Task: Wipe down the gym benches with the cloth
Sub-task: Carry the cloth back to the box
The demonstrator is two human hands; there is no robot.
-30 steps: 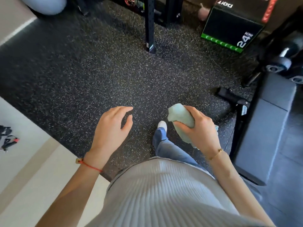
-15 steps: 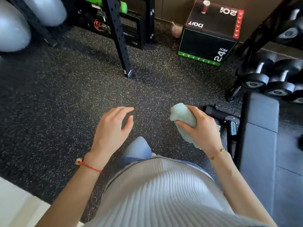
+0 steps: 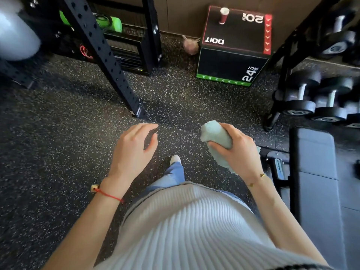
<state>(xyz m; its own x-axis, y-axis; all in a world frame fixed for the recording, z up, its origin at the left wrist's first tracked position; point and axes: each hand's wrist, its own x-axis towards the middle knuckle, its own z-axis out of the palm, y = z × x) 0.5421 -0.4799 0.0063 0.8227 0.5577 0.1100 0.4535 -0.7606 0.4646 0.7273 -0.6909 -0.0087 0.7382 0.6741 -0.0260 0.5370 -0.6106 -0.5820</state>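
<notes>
Cloth [image 3: 218,139] sits bunched in her right hand [image 3: 236,151]; left hand [image 3: 132,151] hangs relaxed, empty. Approach step, I'd say: next, reach right onto the bench [image 3: 319,172].

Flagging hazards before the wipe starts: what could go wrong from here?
1. The cloth is bunched in the right hand; wiping like that may cover little of the bench.
2. The bench frame juts out low near the foot; a trip is possible.
3. The dumbbell rack stands close beyond the bench; a long stroke could knock it.
</notes>
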